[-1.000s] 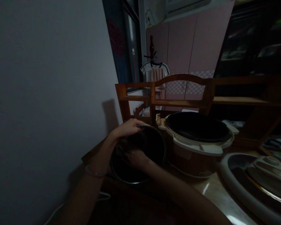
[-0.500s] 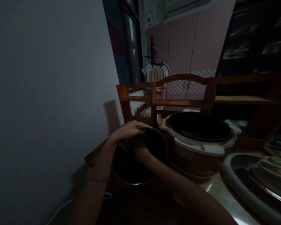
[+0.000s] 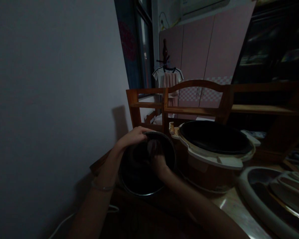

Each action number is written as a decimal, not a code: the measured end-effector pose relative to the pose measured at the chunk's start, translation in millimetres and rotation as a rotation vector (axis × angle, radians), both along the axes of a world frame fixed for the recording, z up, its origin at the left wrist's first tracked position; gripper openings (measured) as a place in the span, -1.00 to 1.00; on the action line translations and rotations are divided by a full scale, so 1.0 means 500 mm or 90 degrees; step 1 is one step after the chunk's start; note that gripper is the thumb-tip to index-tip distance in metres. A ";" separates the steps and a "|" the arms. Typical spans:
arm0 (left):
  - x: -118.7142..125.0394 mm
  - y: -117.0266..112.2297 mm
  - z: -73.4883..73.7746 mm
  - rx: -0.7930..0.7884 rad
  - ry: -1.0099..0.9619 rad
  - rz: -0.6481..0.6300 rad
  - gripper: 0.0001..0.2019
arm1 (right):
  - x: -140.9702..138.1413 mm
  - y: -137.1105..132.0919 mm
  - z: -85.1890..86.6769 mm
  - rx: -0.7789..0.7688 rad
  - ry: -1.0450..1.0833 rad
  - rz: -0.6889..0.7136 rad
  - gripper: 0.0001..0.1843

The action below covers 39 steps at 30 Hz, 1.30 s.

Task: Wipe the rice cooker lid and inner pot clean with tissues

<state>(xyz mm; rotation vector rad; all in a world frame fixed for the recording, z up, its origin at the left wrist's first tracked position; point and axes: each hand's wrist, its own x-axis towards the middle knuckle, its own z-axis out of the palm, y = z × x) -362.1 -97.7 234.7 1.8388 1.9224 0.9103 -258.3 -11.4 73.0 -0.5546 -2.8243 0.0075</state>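
A round black pot (image 3: pixel 137 179) with a shiny thin rim is tilted so that its mouth faces me. My left hand (image 3: pixel 134 136) grips its upper left rim, the fingers curled over the edge. Inside the pot is my right hand (image 3: pixel 158 159), its fingers bunched near the inner wall. Something greyish shows at those fingertips, but darkness and blur hide what it is. Just right of the pot stands an electric cooker (image 3: pixel 209 159) with its lid off, a pale collar and a dark opening.
The cooker's domed lid (image 3: pixel 286 189) lies at the right on a pale, shiny tabletop (image 3: pixel 229 205). Behind the cooker runs a wooden shelf rack (image 3: pixel 194 109). A bare wall (image 3: pixel 64 99) rises close on the left, with a white cord (image 3: pixel 64 219) below.
My right hand has shifted slightly right and up inside the pot, and the greyish thing at its fingers now shows. My left hand keeps its hold on the rim. The view has shifted slightly.
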 end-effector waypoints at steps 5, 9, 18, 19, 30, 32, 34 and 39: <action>0.002 0.010 -0.001 -0.006 0.008 0.006 -0.38 | 0.014 -0.025 0.006 0.014 -0.079 0.030 -0.60; 0.022 0.022 0.004 -0.004 0.043 -0.009 -0.40 | 0.016 -0.044 0.010 0.034 -0.143 0.068 -0.75; 0.042 0.049 0.011 -0.010 0.080 -0.050 -0.39 | 0.015 -0.072 0.012 0.034 -0.202 0.156 -0.74; 0.039 0.050 0.010 -0.011 0.077 -0.047 -0.39 | 0.016 -0.074 0.015 0.028 -0.197 0.168 -0.70; 0.048 0.042 0.011 -0.014 0.094 -0.048 -0.44 | -0.007 -0.069 0.042 -0.120 -0.175 0.206 -0.53; 0.043 0.042 0.009 -0.011 0.085 -0.047 -0.42 | -0.010 -0.061 0.041 -0.154 -0.171 0.211 -0.55; 0.036 0.042 0.005 -0.008 0.074 -0.046 -0.41 | -0.010 -0.050 0.038 -0.188 -0.163 0.217 -0.60; 0.017 0.038 -0.001 -0.008 0.034 -0.050 -0.42 | -0.009 -0.041 0.033 -0.255 -0.102 0.269 -0.63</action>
